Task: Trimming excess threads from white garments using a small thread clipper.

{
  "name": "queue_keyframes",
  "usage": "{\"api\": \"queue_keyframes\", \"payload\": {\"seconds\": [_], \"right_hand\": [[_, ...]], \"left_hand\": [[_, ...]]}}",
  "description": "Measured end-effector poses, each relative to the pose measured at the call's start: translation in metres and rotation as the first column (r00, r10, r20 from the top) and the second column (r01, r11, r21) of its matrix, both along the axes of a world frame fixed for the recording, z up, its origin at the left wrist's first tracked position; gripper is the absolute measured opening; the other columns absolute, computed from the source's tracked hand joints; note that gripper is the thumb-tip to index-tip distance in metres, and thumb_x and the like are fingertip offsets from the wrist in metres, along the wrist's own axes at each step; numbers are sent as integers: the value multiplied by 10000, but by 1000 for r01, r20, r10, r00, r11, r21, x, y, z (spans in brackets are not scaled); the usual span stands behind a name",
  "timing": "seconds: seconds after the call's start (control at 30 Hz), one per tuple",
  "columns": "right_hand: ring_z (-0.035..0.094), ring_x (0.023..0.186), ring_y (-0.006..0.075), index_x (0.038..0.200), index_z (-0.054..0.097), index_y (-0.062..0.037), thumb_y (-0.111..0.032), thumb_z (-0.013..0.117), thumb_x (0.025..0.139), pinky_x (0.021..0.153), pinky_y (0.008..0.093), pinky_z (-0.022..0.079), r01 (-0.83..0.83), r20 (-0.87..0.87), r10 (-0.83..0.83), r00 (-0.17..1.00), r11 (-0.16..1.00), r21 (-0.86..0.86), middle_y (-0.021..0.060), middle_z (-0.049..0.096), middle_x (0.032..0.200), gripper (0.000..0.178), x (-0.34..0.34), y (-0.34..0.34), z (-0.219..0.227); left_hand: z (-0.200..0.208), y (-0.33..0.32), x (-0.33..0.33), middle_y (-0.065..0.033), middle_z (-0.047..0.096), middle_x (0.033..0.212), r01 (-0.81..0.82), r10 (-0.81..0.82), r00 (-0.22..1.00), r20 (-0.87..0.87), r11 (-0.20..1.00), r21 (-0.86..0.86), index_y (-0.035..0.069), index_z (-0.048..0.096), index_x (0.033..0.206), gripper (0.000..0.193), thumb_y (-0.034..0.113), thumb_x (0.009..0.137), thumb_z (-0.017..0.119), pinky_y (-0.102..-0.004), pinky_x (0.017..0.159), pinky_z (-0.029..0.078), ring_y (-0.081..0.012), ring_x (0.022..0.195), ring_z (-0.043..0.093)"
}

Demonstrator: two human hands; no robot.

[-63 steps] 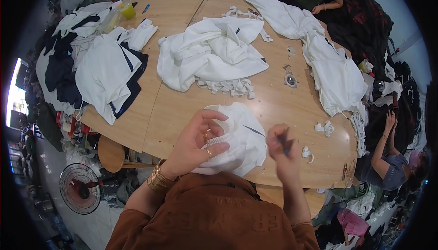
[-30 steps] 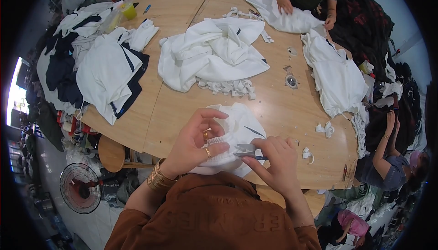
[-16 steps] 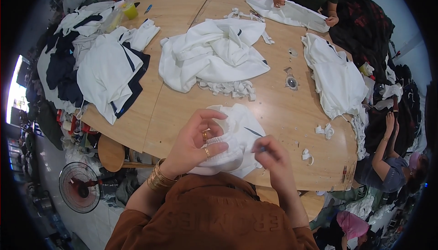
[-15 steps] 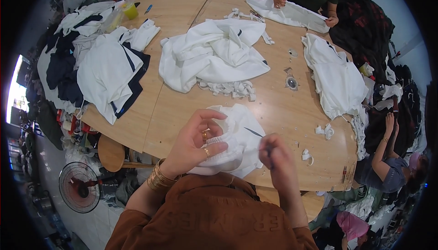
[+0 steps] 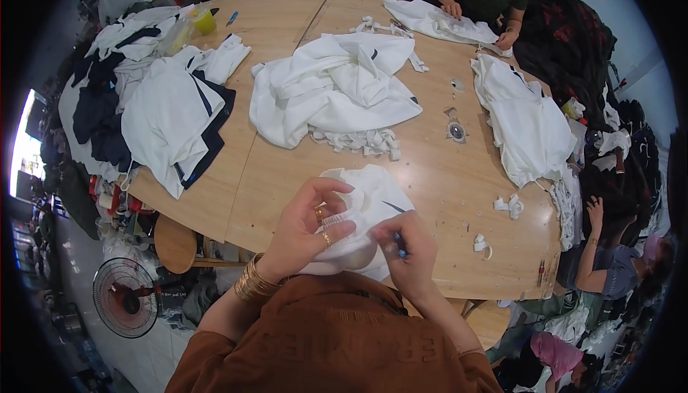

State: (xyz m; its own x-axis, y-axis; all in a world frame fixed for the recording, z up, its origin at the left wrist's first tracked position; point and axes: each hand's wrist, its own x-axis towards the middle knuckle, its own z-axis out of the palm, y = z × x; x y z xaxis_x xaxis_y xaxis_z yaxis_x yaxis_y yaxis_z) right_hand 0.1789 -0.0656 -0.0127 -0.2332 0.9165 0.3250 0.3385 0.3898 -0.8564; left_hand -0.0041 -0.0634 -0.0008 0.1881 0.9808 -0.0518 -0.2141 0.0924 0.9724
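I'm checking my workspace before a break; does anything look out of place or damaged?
A round patch on the table, right of the middle white pile, looks odd: ragged and grey-edged; I can't tell what it is. Loose white scraps lie farther right. The white garment in your left hand shows no visible damage.

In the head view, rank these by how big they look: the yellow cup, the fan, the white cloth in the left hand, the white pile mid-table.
1. White pile
2. White cloth, partly covered by the left hand
3. Fan
4. Yellow cup
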Motion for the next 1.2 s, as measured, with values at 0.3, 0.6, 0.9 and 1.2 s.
{"api": "queue_keyframes", "payload": {"seconds": [0.3,0.6,0.9,1.2], "right_hand": [[479,637,142,792,538,-16,-18,611,778,565,236,386,14,-136,-16,991,1000,-18,61,521,753,75,3,-4,4],[505,635,175,874,587,-33,-58,691,712,526,254,403,110,-143,-107,984,994,12,89,556,805,194,-4,-14,-13],[557,616,169,824,601,-31,56,638,702,497,241,412,25,-62,-13,998,980,198,88,582,720,154,-1,4,-14],[557,596,118,801,604,-38,31,632,726,495,228,411,-183,96,186,978,982,-37,49,590,691,106,11,7,8]], "left_hand": [[0,0,-5,2,422,900,3,-3,1000,4,1000,-20,40,464,1084,367,-33,755,608,-223,808,387,-65,847,423],[0,4,-5,1,438,953,-18,17,1000,18,1000,22,12,467,1070,349,-35,753,605,-214,800,399,-69,858,412],[0,5,-11,-48,505,1036,225,-235,968,-91,969,-104,21,489,1099,330,42,787,595,-236,817,402,-90,910,478],[6,5,-11,-26,599,919,318,-340,912,-228,939,-131,25,589,981,202,113,801,614,-223,768,418,-74,864,522]]}}
